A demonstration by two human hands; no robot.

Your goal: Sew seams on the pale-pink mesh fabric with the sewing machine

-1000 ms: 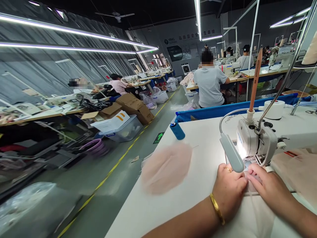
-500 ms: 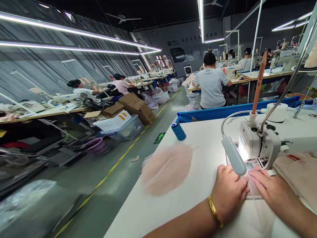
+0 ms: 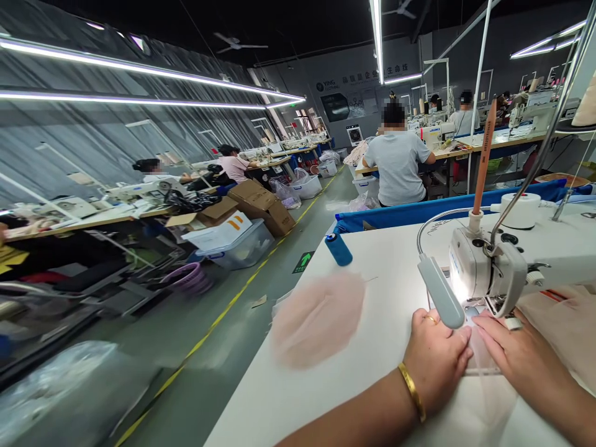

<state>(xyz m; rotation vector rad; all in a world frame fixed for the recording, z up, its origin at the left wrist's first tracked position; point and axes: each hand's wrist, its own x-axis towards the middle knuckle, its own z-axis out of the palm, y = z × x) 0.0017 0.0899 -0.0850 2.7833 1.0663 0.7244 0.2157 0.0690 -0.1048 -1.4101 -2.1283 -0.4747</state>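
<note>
At the frame's lower right, the left hand (image 3: 436, 359) pinches cloth (image 3: 484, 359) the flattened right hand (image 3: 514, 347) steadies, though uneven pulling could pucker it.

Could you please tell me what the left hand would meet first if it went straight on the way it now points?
The left hand would probably meet the right hand, just across the sheer pink fabric; their relative heights are hard to judge.

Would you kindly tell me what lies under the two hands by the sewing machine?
Sheer pale fabric shows between the left hand and the right hand. Whatever lies directly beneath both palms is covered and cannot be seen.
</note>
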